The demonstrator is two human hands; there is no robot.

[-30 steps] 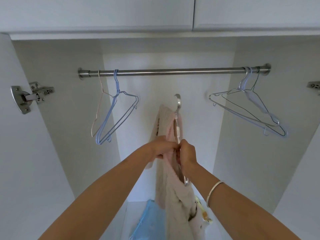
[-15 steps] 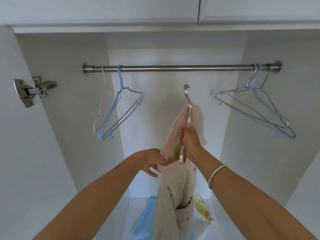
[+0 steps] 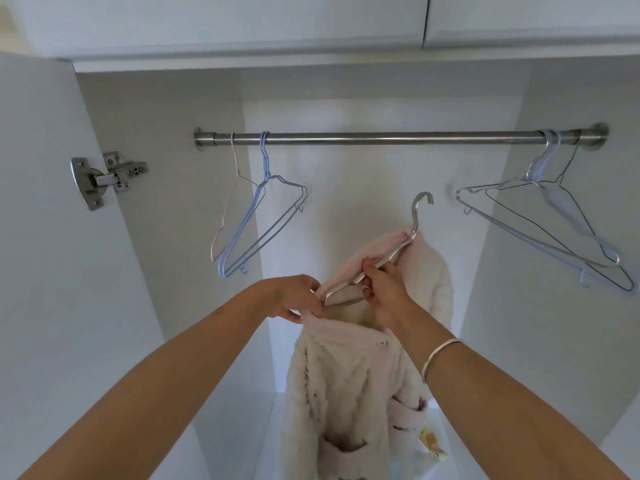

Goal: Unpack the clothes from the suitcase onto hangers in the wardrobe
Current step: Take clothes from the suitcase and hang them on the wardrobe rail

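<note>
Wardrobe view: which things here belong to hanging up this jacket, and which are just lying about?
In use: fleece jacket, silver hanger, rail, left hand pinching the jacket, right hand gripping the hanger.
Idle: spare hangers at left, spare hangers at right, door hinge, yellow item below.

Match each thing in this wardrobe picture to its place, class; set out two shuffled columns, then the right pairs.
1 silver hanger
2 blue hangers
3 door hinge
4 bracelet

A on the right wrist
B hooked at the left end of the rail
C on the wardrobe's left side
D gripped by the right hand

Pairs: 1-D, 2-B, 3-C, 4-A
</note>
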